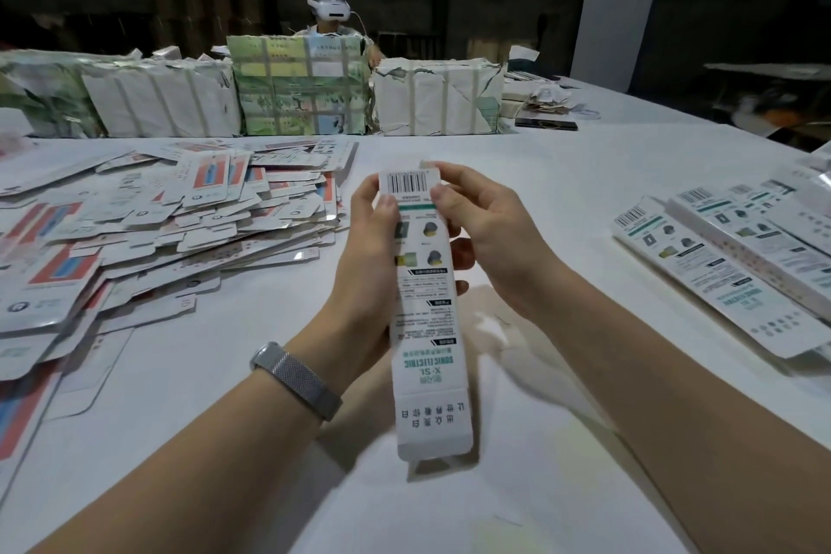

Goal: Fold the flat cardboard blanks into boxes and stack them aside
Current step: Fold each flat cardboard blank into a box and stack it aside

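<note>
Now both hands, left hand (pixel 375 234) and right hand (pixel 485 229), grip one half-folded box (pixel 425 319), finished boxes (pixel 737 256) at right, many blanks (pixel 171 220) left.

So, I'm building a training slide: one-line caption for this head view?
Both hands hold a long box above the table, between loose blanks and finished boxes.

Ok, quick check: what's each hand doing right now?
Left hand: grips the long box near its barcode end.
Right hand: pinches the same box's top.
</note>
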A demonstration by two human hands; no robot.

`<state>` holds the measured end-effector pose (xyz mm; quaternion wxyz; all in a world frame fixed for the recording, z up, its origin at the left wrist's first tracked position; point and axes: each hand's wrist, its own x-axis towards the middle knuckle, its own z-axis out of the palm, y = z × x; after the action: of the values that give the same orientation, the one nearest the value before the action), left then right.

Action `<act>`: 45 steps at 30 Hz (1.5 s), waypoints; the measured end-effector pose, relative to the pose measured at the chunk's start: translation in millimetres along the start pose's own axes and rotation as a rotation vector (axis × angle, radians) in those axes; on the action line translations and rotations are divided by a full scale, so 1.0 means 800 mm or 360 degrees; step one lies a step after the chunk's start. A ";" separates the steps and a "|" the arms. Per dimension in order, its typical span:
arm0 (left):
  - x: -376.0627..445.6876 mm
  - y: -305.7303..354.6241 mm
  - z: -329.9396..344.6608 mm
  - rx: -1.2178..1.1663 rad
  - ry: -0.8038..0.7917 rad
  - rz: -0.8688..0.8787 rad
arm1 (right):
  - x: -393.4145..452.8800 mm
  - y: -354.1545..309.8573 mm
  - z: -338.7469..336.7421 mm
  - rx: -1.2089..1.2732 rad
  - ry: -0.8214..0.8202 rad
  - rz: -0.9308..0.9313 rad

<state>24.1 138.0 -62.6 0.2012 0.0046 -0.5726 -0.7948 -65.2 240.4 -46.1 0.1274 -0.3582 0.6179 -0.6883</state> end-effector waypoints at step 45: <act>-0.005 -0.003 0.008 0.0221 -0.0413 0.0012 | 0.005 -0.035 -0.043 0.0076 -0.0076 -0.0029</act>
<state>25.4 145.3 -63.2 0.1278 -0.0865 -0.6473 -0.7464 -82.7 269.8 -17.7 0.1444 -0.3770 0.5949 -0.6951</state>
